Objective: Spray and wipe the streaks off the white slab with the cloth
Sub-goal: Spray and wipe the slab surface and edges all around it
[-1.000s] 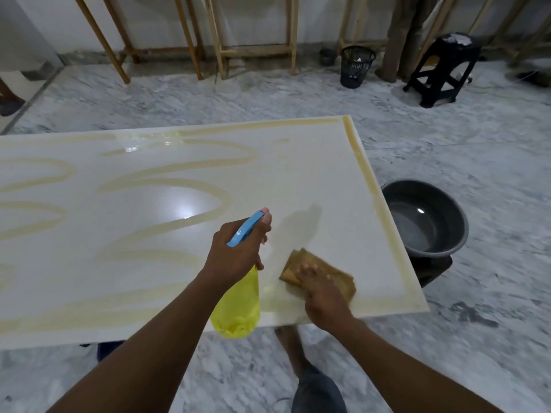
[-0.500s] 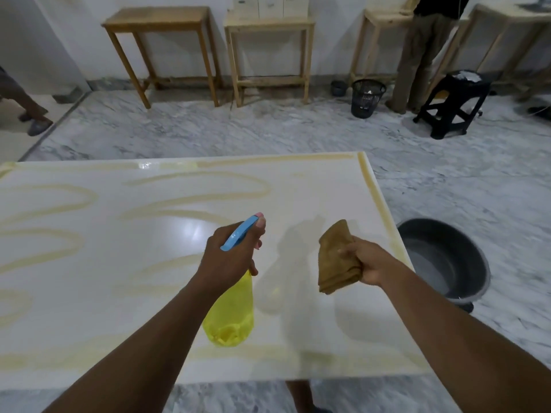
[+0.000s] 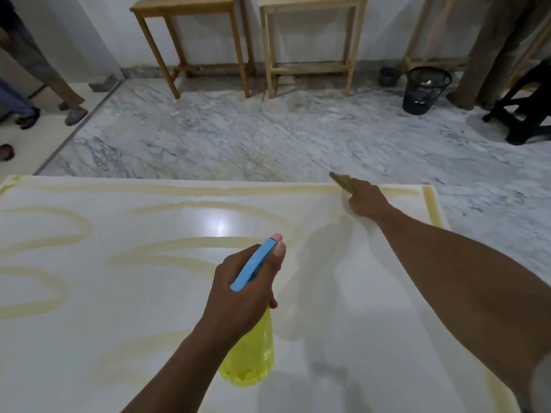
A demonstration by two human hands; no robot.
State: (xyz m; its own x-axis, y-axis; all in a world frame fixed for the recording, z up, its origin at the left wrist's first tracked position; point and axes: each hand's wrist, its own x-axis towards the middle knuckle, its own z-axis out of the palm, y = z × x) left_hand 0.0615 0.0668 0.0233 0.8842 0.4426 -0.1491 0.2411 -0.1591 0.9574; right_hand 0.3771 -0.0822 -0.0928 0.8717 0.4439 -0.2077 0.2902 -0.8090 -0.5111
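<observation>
The white slab fills the lower view, marked with looping yellowish streaks and a streaked band along its far and right edges. My left hand grips a yellow spray bottle with a blue trigger head, held above the slab's middle. My right hand is stretched to the far right corner, pressing the brown cloth onto the far edge streak; most of the cloth is hidden under the hand.
Beyond the slab lies grey marble floor. Two wooden tables stand at the wall, with a black mesh bin and a black stool to the right. A person's legs and sandals are at far left.
My right hand carried the cloth from the slab's near right edge up through the air to the far right corner and pressed it down. The view tilted upward; the bottle hand stayed over the middle.
</observation>
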